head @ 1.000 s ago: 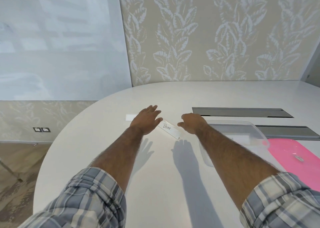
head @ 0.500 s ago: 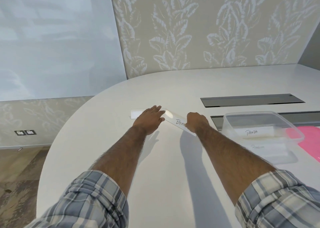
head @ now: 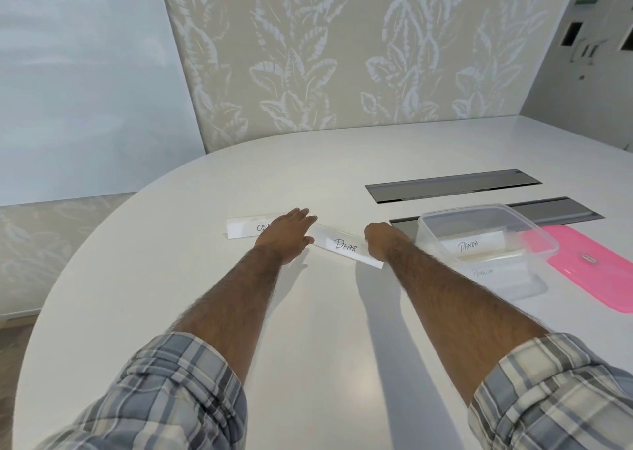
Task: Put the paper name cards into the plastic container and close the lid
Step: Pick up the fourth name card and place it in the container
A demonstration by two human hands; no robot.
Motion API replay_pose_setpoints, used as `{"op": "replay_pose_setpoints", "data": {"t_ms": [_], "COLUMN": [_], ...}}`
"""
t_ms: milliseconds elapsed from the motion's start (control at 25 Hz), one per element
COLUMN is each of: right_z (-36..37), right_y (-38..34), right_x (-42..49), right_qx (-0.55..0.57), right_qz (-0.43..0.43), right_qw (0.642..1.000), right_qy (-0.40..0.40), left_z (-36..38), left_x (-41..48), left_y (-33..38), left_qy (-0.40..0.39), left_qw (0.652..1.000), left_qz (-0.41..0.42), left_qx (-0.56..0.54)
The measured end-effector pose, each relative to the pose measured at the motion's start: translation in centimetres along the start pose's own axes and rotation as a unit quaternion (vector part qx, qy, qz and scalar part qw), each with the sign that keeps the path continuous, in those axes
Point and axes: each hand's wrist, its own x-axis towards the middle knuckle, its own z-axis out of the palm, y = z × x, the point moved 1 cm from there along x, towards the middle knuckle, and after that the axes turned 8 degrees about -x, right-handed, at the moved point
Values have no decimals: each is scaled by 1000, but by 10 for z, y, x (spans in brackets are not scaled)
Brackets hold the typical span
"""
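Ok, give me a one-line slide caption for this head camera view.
Both hands grasp the BEAR name card beside the open plastic container.

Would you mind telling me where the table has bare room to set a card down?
Bare: the near table between the forearms, and the far stretch beyond the cards. Crowded: the right side, with the container, pink lid and grey hatches; both hands cover the BEAR card.

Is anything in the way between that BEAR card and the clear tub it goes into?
Nothing visible. The BEAR card lies left of the open plastic container, with bare table and the right hand between. The pink lid lies off to the container's right.
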Motion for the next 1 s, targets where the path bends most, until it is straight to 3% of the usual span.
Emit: {"op": "replay_pose_setpoints", "data": {"t_ms": [440, 720, 1000], "right_z": [4, 10, -7], "right_y": [18, 14, 14], "right_x": [0, -2, -22], "right_qx": [14, -4, -14], "right_qz": [-74, -66, -79], "right_qw": [995, 996, 996], "right_qy": [-60, -52, -27], "left_z": [24, 25, 4], "left_x": [15, 7, -8], "left_y": [5, 7, 18], "left_qy": [-133, -122, -114], "left_qw": [989, 988, 991], "left_qz": [-51, -81, -75], "left_qx": [-26, -51, -1]}}
